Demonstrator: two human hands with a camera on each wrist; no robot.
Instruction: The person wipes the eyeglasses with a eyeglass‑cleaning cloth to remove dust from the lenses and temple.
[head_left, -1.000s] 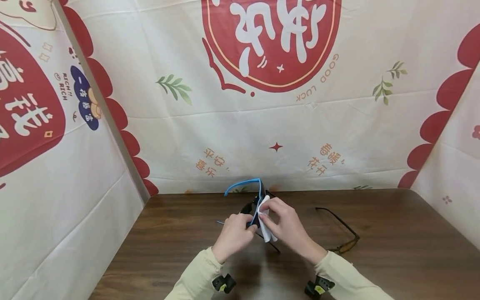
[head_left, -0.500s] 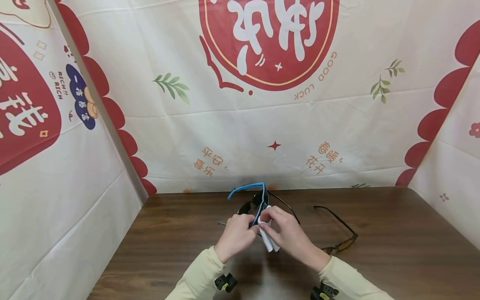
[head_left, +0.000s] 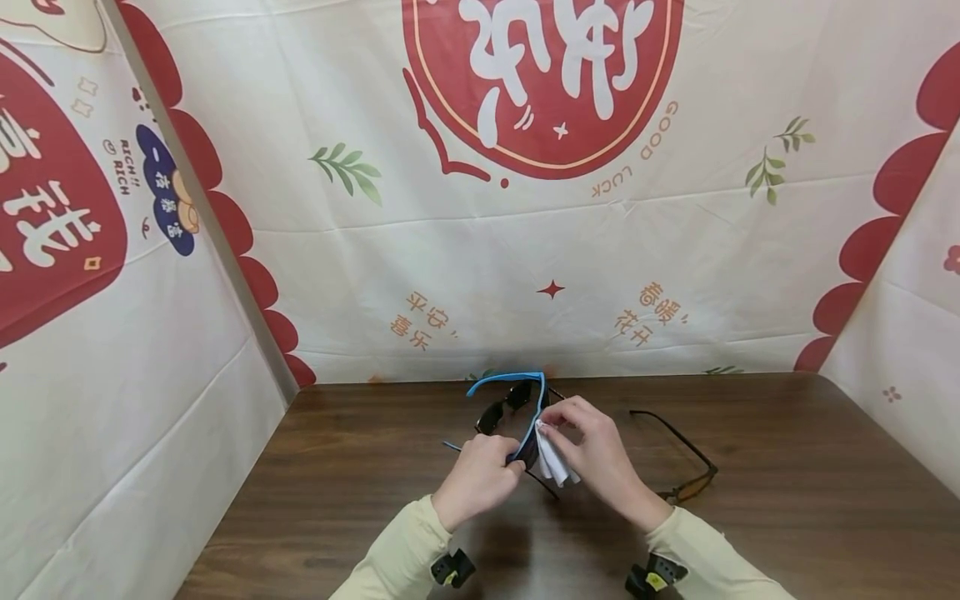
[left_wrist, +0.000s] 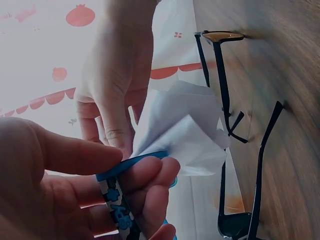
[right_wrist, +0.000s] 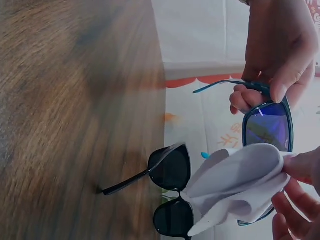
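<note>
My left hand (head_left: 480, 477) grips blue-framed sunglasses (head_left: 542, 396) near a hinge, thumb on top and fingers curled beneath. The sunglasses are held up with their temples out to the left; a bluish-purple lens (right_wrist: 272, 125) shows in the right wrist view. Between thumb and fingers, my right hand (head_left: 592, 442) pinches a white cloth (head_left: 553, 462) at the lens farther from the left hand. Folds of the cloth (right_wrist: 235, 180) hang loose and hide much of that lens. In the left wrist view, a patterned temple (left_wrist: 120, 212) runs under the left fingers.
Black sunglasses (head_left: 491, 417) lie on the wooden table (head_left: 337, 492) just behind the hands. Glasses with brownish lenses (head_left: 693, 487) lie to the right, partly behind the right forearm. A printed white cloth backdrop (head_left: 480, 258) stands along the table's far edge.
The blue-framed sunglasses and both hands have shifted to the right. The right hand with the cloth went down along the lens, then came back up.
</note>
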